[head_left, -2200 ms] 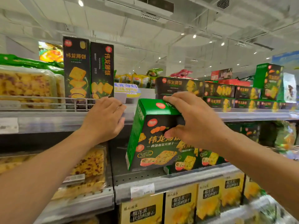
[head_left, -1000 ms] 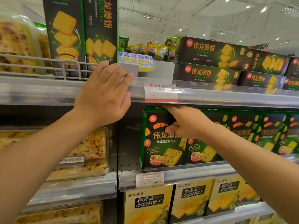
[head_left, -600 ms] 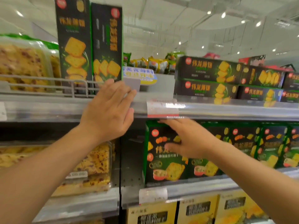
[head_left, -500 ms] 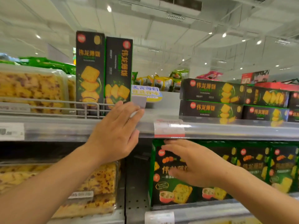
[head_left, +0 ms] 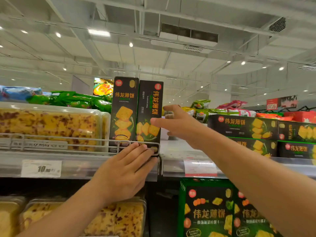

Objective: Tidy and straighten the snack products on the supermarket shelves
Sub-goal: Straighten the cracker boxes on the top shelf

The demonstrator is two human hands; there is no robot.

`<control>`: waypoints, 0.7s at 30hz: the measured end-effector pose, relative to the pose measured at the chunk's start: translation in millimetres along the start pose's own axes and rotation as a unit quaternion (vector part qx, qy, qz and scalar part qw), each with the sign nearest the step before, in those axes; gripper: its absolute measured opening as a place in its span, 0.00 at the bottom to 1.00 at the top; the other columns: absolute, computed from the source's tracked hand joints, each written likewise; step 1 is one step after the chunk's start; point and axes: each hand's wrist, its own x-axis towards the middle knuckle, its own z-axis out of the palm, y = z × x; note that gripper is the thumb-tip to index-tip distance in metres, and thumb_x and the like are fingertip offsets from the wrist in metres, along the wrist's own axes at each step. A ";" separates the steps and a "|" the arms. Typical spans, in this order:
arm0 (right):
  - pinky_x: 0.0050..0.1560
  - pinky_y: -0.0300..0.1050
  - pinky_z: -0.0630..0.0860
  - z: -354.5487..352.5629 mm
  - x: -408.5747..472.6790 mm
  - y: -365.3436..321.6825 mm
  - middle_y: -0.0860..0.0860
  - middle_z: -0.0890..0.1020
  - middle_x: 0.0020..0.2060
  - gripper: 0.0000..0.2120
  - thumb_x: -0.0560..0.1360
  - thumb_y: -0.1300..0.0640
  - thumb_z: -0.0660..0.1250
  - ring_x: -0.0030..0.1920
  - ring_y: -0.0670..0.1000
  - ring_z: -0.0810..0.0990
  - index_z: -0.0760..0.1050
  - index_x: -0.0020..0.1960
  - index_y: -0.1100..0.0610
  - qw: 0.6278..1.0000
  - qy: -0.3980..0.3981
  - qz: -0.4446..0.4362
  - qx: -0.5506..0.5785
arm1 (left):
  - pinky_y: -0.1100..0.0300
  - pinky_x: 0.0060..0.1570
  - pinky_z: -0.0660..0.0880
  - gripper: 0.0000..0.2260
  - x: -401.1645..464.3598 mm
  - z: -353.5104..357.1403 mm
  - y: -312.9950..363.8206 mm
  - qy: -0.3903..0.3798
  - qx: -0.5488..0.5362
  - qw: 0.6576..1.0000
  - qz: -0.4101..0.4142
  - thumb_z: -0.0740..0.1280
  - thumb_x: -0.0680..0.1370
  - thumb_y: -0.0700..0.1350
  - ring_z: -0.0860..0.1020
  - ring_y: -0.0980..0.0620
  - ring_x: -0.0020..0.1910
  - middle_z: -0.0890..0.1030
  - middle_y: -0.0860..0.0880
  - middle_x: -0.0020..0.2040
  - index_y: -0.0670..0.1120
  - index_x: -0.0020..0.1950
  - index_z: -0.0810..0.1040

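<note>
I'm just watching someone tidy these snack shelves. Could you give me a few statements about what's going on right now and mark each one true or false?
1. Two tall dark cracker boxes stand upright side by side on the upper shelf. True.
2. The right hand is gripping a green box on the lower shelf. False: it reaches, fingers extended, toward the right-hand upright box on the upper shelf.
3. The left hand rests on the upper shelf's front edge, below the upright boxes. True.
4. The dark boxes at far right stand on end. False: they lie flat, stacked.
</note>
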 end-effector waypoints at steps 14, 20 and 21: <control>0.43 0.48 0.81 -45.4 28.1 -4.7 0.45 0.86 0.41 0.17 0.74 0.62 0.71 0.43 0.47 0.86 0.74 0.60 0.48 0.998 0.048 -0.022 -0.021 | 0.42 0.72 0.63 0.20 -3.0 6.6 -2.3 0.008 0.008 1.000 0.002 0.61 0.79 0.47 0.70 0.40 0.68 0.75 0.41 0.66 0.42 0.69 0.72; 0.47 0.53 0.83 -60.5 30.8 15.1 0.47 0.84 0.52 0.19 0.75 0.61 0.69 0.47 0.53 0.85 0.77 0.61 0.41 0.988 0.047 0.014 -0.145 | 0.42 0.72 0.63 0.20 -3.2 6.4 -1.8 0.010 0.005 1.000 -0.001 0.63 0.78 0.47 0.70 0.39 0.69 0.75 0.40 0.66 0.42 0.69 0.74; 0.44 0.51 0.83 -59.0 29.8 18.3 0.46 0.83 0.53 0.20 0.75 0.61 0.69 0.47 0.52 0.84 0.77 0.62 0.41 0.987 0.033 0.020 -0.157 | 0.42 0.72 0.63 0.20 -3.2 6.5 -1.6 0.009 0.005 1.000 -0.002 0.63 0.78 0.47 0.70 0.39 0.69 0.75 0.40 0.67 0.41 0.69 0.74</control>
